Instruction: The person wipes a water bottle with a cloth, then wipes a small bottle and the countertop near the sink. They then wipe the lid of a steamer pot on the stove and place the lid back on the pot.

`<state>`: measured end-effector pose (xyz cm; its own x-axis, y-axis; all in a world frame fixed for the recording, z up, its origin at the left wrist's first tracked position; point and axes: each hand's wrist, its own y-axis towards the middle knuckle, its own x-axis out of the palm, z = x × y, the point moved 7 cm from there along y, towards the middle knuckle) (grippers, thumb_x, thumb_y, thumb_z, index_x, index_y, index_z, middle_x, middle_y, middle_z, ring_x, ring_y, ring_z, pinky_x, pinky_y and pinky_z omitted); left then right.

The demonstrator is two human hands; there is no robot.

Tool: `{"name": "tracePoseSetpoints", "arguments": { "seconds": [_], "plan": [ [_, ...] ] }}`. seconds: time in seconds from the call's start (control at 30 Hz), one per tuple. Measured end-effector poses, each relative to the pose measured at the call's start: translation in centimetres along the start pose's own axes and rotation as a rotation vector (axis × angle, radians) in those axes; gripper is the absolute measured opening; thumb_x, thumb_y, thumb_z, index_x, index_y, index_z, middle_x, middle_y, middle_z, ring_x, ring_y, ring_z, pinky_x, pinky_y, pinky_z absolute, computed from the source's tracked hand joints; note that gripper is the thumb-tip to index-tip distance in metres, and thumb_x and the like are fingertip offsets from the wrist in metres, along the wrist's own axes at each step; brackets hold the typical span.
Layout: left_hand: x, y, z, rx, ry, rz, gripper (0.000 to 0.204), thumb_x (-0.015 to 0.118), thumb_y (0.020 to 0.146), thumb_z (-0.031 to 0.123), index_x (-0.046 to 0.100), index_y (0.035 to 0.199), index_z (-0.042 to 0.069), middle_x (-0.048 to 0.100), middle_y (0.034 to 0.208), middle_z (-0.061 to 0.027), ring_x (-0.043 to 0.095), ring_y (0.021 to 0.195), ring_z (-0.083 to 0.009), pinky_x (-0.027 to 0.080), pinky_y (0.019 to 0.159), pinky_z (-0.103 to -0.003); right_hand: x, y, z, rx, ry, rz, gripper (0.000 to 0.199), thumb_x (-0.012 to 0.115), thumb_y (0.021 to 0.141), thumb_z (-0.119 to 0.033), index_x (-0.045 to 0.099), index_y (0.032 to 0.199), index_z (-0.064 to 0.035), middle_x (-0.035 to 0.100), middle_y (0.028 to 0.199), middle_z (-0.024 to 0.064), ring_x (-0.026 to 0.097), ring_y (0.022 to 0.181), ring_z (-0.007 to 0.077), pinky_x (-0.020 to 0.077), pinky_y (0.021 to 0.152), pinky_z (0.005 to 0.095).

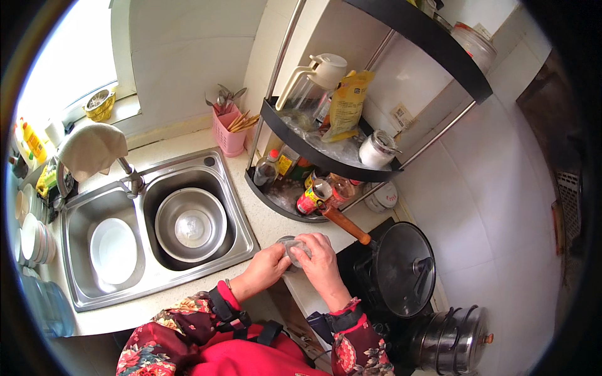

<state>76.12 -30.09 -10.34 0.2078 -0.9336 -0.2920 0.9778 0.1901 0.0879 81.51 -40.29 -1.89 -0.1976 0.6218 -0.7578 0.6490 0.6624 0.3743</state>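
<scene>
Jar: small clear jar [293, 249], right of the sink [244, 219]
Fingers: left hand [266, 268] and right hand [320, 260] both clasp it

Both forearms come in from the near edge, sleeves w/ red cuffs & dark wrist straps. Left hand [266, 266] sits a bit left of centre, fingers curled & pointing right, thumb side up, tips meeting the other hand. Right hand [320, 260] is just right of it, back of hand facing up, fingers bent down & closed in a grip. Hands touch at the fingertips, wrists angled in toward each other, elbows near the body.
</scene>
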Motion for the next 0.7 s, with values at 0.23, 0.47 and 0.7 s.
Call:
{"name": "tracePoseSetpoints", "arguments": {
  "seconds": [0.23,0.47,0.7],
  "plan": [
    [-0.1,-0.3,0.4,-0.022,0.054,0.008,0.019,0.055,0.088,0.013,0.058,0.100,-0.001,0.062,0.088,-0.0238,0.061,0.085,-0.0428,0.049,0.074,-0.045,2.1,1.7,0.4,0.022,-0.099,-0.016,0.012,0.064,0.087,-0.012,0.062,0.090,-0.0006,0.061,0.083,0.0151,0.057,0.081,0.0336,0.0471,0.072,0.0412],
    [-0.1,-0.2,0.3,0.068,-0.041,0.006,0.022,0.054,0.089,0.012,0.059,0.108,0.001,0.062,0.096,-0.0229,0.061,0.091,-0.0415,0.049,0.079,-0.044,-0.5,-0.5,0.6,-0.019,0.163,-0.043,0.025,0.064,0.087,-0.008,0.062,0.112,-0.0011,0.064,0.091,0.0152,0.063,0.085,0.0298,0.0504,0.078,0.0368],
    [0.3,0.0,0.6,0.120,-0.026,-0.007,0.023,0.053,0.091,0.015,0.059,0.110,0.002,0.063,0.102,-0.0225,0.062,0.095,-0.0399,0.050,0.082,-0.042,-0.3,1.2,-1.3,-0.007,-0.287,-0.117,0.014,0.065,0.086,-0.017,0.060,0.088,-0.0048,0.058,0.078,0.0153,0.059,0.074,0.0385,0.0486,0.064,0.0449]
  ]
}}
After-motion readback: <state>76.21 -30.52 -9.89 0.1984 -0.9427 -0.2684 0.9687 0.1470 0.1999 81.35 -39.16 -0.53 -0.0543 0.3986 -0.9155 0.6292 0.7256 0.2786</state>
